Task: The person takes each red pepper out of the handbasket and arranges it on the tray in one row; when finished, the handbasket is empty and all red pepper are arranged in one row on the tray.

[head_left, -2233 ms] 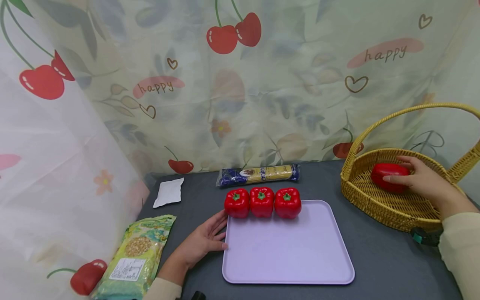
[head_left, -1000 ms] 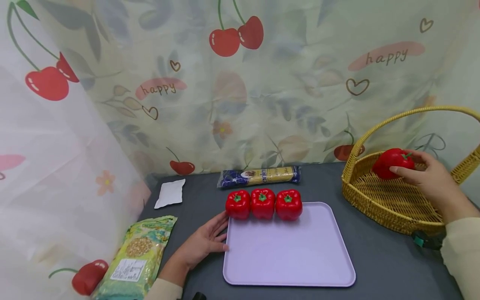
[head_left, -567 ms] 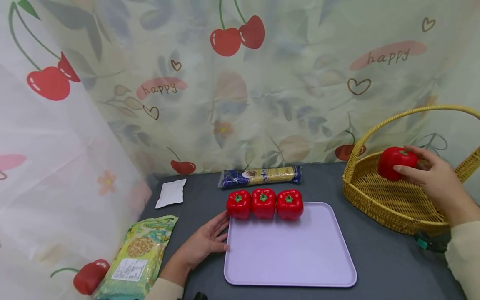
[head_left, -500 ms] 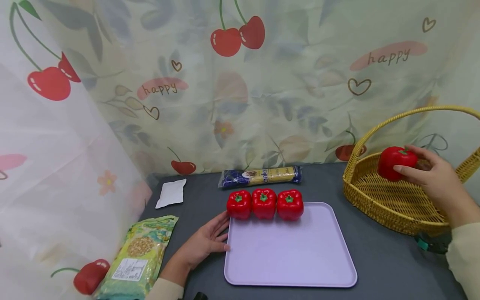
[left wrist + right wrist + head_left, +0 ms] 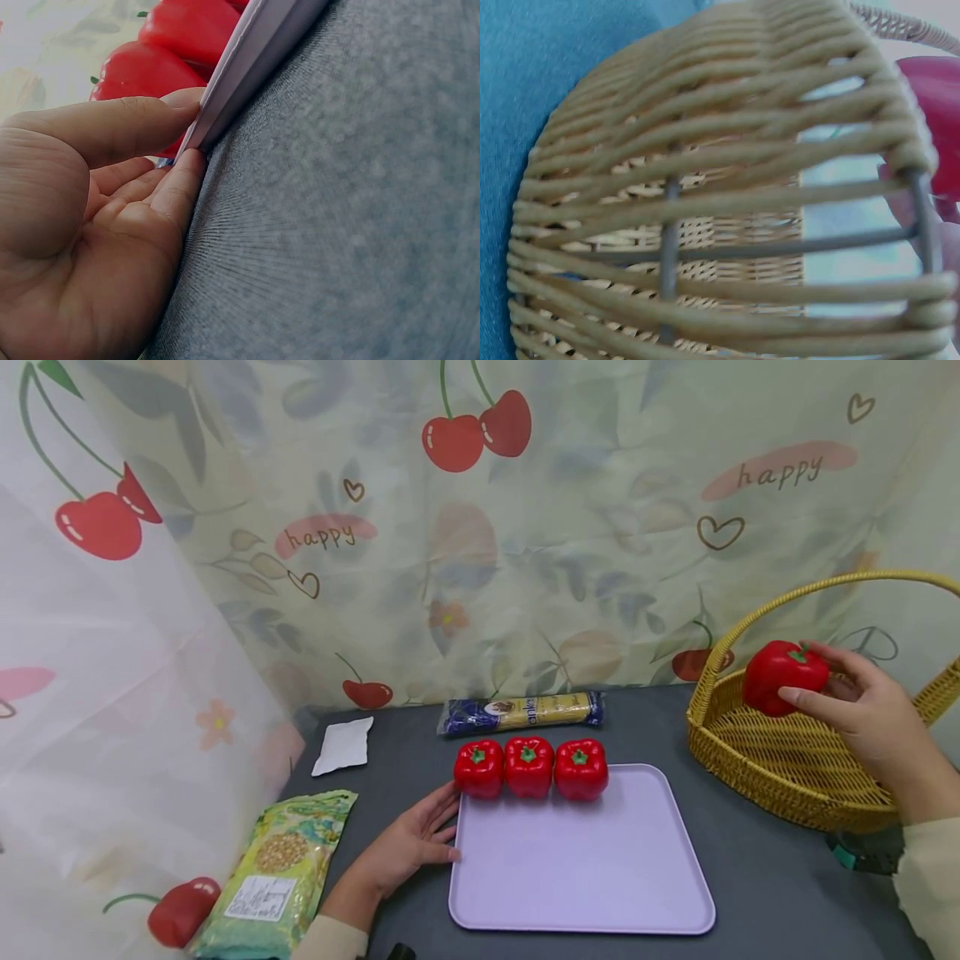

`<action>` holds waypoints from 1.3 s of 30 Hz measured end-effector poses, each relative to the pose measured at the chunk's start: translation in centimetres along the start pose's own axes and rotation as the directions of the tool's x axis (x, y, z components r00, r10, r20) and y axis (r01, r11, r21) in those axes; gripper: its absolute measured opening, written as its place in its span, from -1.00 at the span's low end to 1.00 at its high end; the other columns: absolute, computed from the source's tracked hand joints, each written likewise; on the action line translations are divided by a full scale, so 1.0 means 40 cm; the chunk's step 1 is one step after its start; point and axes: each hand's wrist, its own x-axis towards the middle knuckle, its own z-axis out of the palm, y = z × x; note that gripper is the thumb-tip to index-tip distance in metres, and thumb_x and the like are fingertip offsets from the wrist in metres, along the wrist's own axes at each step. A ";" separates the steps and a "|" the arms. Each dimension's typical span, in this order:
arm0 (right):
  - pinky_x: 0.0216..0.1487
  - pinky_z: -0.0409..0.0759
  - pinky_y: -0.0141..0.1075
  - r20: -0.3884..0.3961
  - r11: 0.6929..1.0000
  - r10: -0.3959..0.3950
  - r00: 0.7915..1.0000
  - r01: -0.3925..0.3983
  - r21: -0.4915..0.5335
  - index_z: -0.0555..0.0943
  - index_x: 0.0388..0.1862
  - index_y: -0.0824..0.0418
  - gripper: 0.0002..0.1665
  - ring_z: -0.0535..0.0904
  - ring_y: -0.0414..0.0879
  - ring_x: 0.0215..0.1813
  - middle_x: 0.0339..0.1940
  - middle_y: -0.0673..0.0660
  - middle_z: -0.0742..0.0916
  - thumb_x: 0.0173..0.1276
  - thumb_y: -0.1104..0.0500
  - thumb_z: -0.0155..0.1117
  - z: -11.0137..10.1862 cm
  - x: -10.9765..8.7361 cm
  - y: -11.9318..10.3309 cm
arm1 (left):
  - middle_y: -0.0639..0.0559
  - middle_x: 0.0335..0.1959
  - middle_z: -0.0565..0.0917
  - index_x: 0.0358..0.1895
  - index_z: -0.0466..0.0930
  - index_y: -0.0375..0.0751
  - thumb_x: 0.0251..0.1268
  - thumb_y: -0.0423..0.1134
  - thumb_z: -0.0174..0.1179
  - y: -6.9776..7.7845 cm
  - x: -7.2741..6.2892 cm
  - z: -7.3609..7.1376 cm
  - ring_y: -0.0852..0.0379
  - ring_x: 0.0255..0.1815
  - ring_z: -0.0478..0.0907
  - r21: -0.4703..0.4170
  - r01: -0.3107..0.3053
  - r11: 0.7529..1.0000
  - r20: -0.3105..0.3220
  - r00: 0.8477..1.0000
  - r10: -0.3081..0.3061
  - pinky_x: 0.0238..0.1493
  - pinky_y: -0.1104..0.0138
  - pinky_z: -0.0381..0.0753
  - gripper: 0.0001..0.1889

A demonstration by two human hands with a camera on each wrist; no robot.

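My right hand [image 5: 870, 718] grips a red bell pepper [image 5: 783, 677] with a green stem, held above the yellow wicker basket [image 5: 795, 802] on the right. In the right wrist view, the basket's woven side [image 5: 705, 172] covers most of the hand, and only part of the red pepper [image 5: 934, 120] shows. My left hand [image 5: 401, 847] rests against the left edge of the lilac tray [image 5: 585, 868]. Its thumb and fingertips touch the rim [image 5: 225, 82], fingers fairly straight. Along the tray's back edge stand three more red bell peppers [image 5: 529, 768] in a row.
Behind the peppers lies a long pack of noodles [image 5: 525, 713]. A white packet [image 5: 342, 747] lies at the back left, and a green-yellow bag of grain [image 5: 277, 868] lies left of my left hand. The basket's tall handle [image 5: 840, 578] arches over it.
My right hand has lifted the pepper up from inside the basket and turned it so its stem shows. Lately it has shifted slightly left and up. My left hand stays at the tray.
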 end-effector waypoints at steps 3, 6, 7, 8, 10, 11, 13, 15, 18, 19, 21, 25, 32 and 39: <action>-0.07 0.60 -0.66 -0.002 1.000 -0.003 1.000 0.003 -0.022 0.06 0.84 0.16 0.00 0.48 -0.38 0.18 0.50 0.26 0.41 0.65 0.06 0.38 0.005 -0.008 -0.013 | -0.20 0.80 -0.01 0.79 -0.08 -0.31 0.24 -0.70 0.41 -0.003 0.001 -0.001 -0.17 0.77 -0.06 -0.001 0.001 1.000 -0.006 1.000 -0.001 0.52 0.15 0.39 0.13; -0.06 0.58 -0.67 -0.002 0.999 -0.009 1.000 0.008 -0.040 0.07 0.84 0.12 0.00 0.47 -0.37 0.20 0.57 0.33 0.38 0.64 0.02 0.38 0.009 -0.018 -0.026 | -0.21 0.79 0.00 0.78 -0.08 -0.32 0.24 -0.70 0.42 -0.005 0.001 -0.002 -0.18 0.77 -0.06 0.001 0.001 1.000 -0.008 1.000 -0.001 0.52 0.16 0.40 0.12; -0.05 0.57 -0.68 -0.004 0.999 -0.010 1.000 0.010 -0.042 0.08 0.84 0.10 0.00 0.47 -0.38 0.20 0.57 0.33 0.38 0.64 0.01 0.39 0.011 -0.021 -0.031 | -0.21 0.79 -0.01 0.78 -0.08 -0.32 0.24 -0.70 0.42 -0.005 0.001 -0.002 -0.18 0.77 -0.06 0.002 0.001 1.000 -0.008 1.000 -0.001 0.52 0.16 0.39 0.13; -0.04 0.58 -0.67 -0.001 0.999 -0.017 1.000 0.017 -0.033 0.10 0.84 0.09 -0.02 0.48 -0.36 0.21 0.58 0.33 0.38 0.64 0.03 0.39 0.012 -0.023 -0.035 | -0.21 0.80 -0.01 0.78 -0.08 -0.32 0.24 -0.70 0.42 -0.004 0.000 -0.002 -0.19 0.77 -0.06 0.002 0.000 1.000 -0.007 1.000 0.000 0.52 0.16 0.39 0.13; -0.03 0.59 -0.65 0.005 0.999 -0.037 0.999 0.037 -0.009 0.13 0.82 0.09 -0.05 0.49 -0.33 0.22 0.55 0.28 0.40 0.64 0.09 0.39 0.017 -0.028 -0.043 | -0.22 0.80 -0.02 0.78 -0.09 -0.33 0.24 -0.70 0.41 -0.002 -0.001 -0.002 -0.20 0.77 -0.07 0.002 -0.001 1.000 -0.004 1.000 0.001 0.52 0.15 0.38 0.13; -0.02 0.60 -0.65 0.009 0.999 -0.048 0.999 0.048 0.005 0.15 0.81 0.09 -0.07 0.50 -0.33 0.23 0.53 0.23 0.42 0.64 0.13 0.39 0.020 -0.031 -0.047 | -0.23 0.80 -0.03 0.78 -0.10 -0.33 0.24 -0.70 0.41 -0.002 -0.001 -0.002 -0.20 0.77 -0.07 0.001 0.000 1.000 -0.003 1.000 0.000 0.53 0.15 0.38 0.13; -0.02 0.61 -0.64 0.013 0.997 -0.073 0.997 0.073 0.022 0.20 0.79 0.10 -0.10 0.51 -0.33 0.21 0.45 0.13 0.46 0.63 0.19 0.39 0.027 -0.036 -0.058 | -0.22 0.80 -0.03 0.78 -0.10 -0.33 0.25 -0.69 0.41 0.000 -0.002 -0.001 -0.20 0.77 -0.07 0.001 0.003 1.000 -0.004 1.000 -0.003 0.52 0.15 0.38 0.12; -0.01 0.62 -0.63 0.023 0.994 -0.102 0.995 0.101 0.034 0.22 0.76 0.12 -0.13 0.53 -0.34 0.21 0.39 0.04 0.49 0.61 0.26 0.38 0.034 -0.041 -0.070 | -0.21 0.80 -0.02 0.78 -0.09 -0.33 0.24 -0.70 0.42 0.000 -0.001 -0.001 -0.19 0.77 -0.07 -0.001 0.007 1.000 -0.007 1.000 -0.007 0.52 0.15 0.39 0.13; -0.01 0.64 -0.60 0.038 0.989 -0.134 0.990 0.132 0.065 0.27 0.73 0.09 -0.15 0.54 -0.33 0.22 0.38 -0.01 0.49 0.59 0.34 0.38 0.046 -0.046 -0.088 | -0.21 0.80 -0.02 0.78 -0.09 -0.32 0.24 -0.69 0.42 0.000 -0.002 -0.001 -0.19 0.77 -0.06 -0.001 0.010 1.000 -0.011 1.000 -0.010 0.52 0.15 0.40 0.12; -0.01 0.65 -0.59 0.046 0.987 -0.143 0.989 0.139 0.083 0.28 0.72 0.08 -0.15 0.54 -0.31 0.24 0.39 -0.01 0.49 0.58 0.37 0.38 0.051 -0.048 -0.093 | -0.21 0.80 -0.01 0.78 -0.09 -0.32 0.24 -0.69 0.42 0.000 -0.002 -0.001 -0.18 0.77 -0.06 -0.001 0.010 1.000 -0.011 1.000 -0.010 0.52 0.15 0.39 0.12; -0.01 0.67 -0.55 0.064 0.981 -0.157 0.985 0.148 0.125 0.30 0.70 0.08 -0.15 0.54 -0.28 0.27 0.41 0.03 0.48 0.55 0.42 0.38 0.062 -0.050 -0.104 | -0.21 0.80 -0.02 0.78 -0.09 -0.32 0.25 -0.69 0.42 0.001 -0.002 0.000 -0.18 0.77 -0.06 -0.002 0.010 1.000 -0.010 1.000 -0.010 0.52 0.15 0.39 0.12; -0.01 0.71 -0.49 0.107 0.976 -0.175 0.979 0.158 0.148 0.31 0.69 0.10 -0.14 0.56 -0.29 0.29 0.43 0.04 0.48 0.52 0.45 0.39 0.085 -0.055 -0.120 | -0.21 0.80 -0.01 0.79 -0.08 -0.31 0.25 -0.69 0.41 0.003 -0.003 0.002 -0.17 0.77 -0.05 -0.004 0.010 1.000 -0.009 1.000 -0.010 0.53 0.13 0.37 0.12; 0.01 0.75 -0.39 0.216 0.965 -0.197 0.956 0.150 0.213 0.34 0.69 0.15 -0.11 0.58 -0.30 0.32 0.46 0.07 0.47 0.47 0.50 0.40 0.133 -0.066 -0.114 | -0.22 0.80 -0.01 0.79 -0.08 -0.31 0.25 -0.70 0.40 0.005 -0.003 0.002 -0.18 0.77 -0.06 0.000 0.011 1.000 -0.006 1.000 -0.011 0.53 0.13 0.37 0.12; 0.01 0.79 -0.30 0.292 0.972 -0.197 0.936 0.147 0.184 0.30 0.66 0.23 -0.09 0.60 -0.21 0.27 0.44 0.13 0.48 0.43 0.43 0.50 0.191 -0.075 -0.094 | -0.22 0.80 -0.02 0.78 -0.09 -0.32 0.24 -0.72 0.40 0.001 -0.002 -0.001 -0.18 0.77 -0.07 -0.004 0.003 1.000 0.000 1.000 -0.003 0.53 0.14 0.37 0.12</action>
